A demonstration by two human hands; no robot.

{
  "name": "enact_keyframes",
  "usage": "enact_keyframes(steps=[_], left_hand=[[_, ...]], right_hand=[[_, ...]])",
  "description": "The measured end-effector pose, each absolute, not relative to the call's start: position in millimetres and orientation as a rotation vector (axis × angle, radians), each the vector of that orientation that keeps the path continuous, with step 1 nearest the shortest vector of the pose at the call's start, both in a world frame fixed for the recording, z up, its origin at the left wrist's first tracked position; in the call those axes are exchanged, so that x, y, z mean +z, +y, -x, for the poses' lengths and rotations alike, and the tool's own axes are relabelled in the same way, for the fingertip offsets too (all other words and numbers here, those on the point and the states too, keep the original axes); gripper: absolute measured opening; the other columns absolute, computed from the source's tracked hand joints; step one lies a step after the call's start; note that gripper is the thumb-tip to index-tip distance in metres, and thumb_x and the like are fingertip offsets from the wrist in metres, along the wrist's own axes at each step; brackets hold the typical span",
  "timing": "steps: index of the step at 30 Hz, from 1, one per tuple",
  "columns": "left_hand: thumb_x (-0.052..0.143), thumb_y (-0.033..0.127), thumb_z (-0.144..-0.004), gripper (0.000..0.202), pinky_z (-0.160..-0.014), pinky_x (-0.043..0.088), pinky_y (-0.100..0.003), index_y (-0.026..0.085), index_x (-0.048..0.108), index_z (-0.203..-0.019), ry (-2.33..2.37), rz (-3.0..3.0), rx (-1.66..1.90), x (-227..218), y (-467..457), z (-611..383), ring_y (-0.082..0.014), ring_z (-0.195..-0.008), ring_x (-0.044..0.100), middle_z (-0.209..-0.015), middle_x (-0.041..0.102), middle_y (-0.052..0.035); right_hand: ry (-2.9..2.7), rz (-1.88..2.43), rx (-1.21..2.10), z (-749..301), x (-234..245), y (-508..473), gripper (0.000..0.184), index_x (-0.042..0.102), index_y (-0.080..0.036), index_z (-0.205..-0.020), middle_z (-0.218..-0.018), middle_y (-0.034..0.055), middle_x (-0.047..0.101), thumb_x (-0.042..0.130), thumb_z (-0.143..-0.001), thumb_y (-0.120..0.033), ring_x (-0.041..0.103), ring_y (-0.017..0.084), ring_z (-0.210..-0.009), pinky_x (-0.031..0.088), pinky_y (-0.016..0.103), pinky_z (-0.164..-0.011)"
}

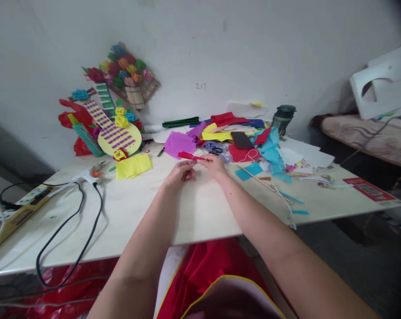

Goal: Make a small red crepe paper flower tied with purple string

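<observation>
Both hands meet over the middle of the white table [207,208], pinching a narrow rolled piece of red crepe paper [186,156]. Its frayed end points to the left, past the fingers of my left hand [180,174]. From the other side, my right hand [216,165] grips the same red roll with fingers closed. A small purplish band, perhaps string, shows around the roll between the hands, too small to make out. Just behind lie a purple crepe paper sheet [179,144] and a tangle of pale violet string [216,148] with dark-handled scissors.
At left stand a paper-flower guitar [118,139], a yellow paper sheet [134,166] and a glue gun [87,176] with its black cord [83,248]. Behind lie coloured papers and a phone [242,140]. A dark bottle [282,118] and thin sticks [263,182] are at right.
</observation>
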State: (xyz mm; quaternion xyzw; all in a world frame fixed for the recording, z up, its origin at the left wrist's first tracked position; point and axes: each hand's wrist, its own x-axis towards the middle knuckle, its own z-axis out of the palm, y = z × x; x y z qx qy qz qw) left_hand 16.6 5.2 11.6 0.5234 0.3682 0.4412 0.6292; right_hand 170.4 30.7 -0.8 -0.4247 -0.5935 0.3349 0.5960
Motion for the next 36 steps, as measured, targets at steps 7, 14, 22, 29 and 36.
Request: enact_keyframes(steps=[7, 14, 22, 29, 36], left_hand=[[0.062, 0.032, -0.067, 0.022, -0.041, 0.036, -0.02, 0.013, 0.056, -0.077, 0.887, -1.228, 1.109, 7.2, 6.7, -18.4, -0.005, -0.035, 0.036, -0.047, 0.051, 0.0021], [0.055, 0.03, -0.068, 0.018, -0.044, 0.043, -0.024, 0.011, 0.056, -0.069, 0.849, -1.118, 1.096, 9.8, 9.3, -18.1, -0.0083, -0.038, 0.042, -0.05, 0.056, -0.0026], [0.058, 0.051, -0.073, 0.04, -0.044, 0.044, -0.024, 0.011, 0.056, -0.071, 0.877, -1.095, 1.179, 8.6, 9.4, -21.3, -0.0072, -0.04, 0.043, -0.057, 0.058, -0.0041], [0.062, 0.045, -0.071, 0.036, -0.04, 0.035, -0.023, 0.012, 0.054, -0.06, 0.904, -1.051, 1.29, 8.7, 12.6, -22.1, -0.0057, -0.038, 0.039, -0.053, 0.055, -0.0031], [0.06, 0.045, -0.07, 0.034, -0.04, 0.037, -0.024, 0.011, 0.058, -0.064, 0.997, -1.028, 1.312, 1.1, 22.9, -23.5, -0.0075, -0.038, 0.044, -0.059, 0.061, -0.0055]], right_hand=[[-1.447, 0.868, 0.729, -165.7, -10.6, 38.7, 0.009, 0.071, -0.016, -0.069, -0.092, 0.0075, 0.068, 0.07, -0.063, -0.024, 0.062, 0.016, -0.083, 0.048, 0.029, -0.078], [-1.468, 0.886, 0.688, -167.3, -11.9, 38.6, 0.013, 0.071, -0.017, -0.066, -0.086, 0.0075, 0.068, 0.071, -0.064, -0.03, 0.063, 0.017, -0.081, 0.049, 0.03, -0.078], [-1.526, 0.855, 0.728, -166.4, -4.2, 30.0, 0.005, 0.071, -0.018, -0.068, -0.09, 0.0075, 0.068, 0.07, -0.063, -0.02, 0.062, 0.016, -0.083, 0.048, 0.031, -0.081], [-1.663, 0.947, 0.945, -172.0, 20.0, 22.0, 0.024, 0.073, -0.016, -0.081, -0.079, 0.0034, 0.071, 0.06, -0.064, -0.006, 0.064, 0.015, -0.075, 0.049, 0.029, -0.077], [-1.717, 1.485, 0.509, -206.1, 37.4, 64.4, 0.023, 0.073, -0.017, -0.086, -0.087, 0.007, 0.071, 0.056, -0.071, -0.013, 0.065, 0.019, -0.079, 0.049, 0.028, -0.073]])
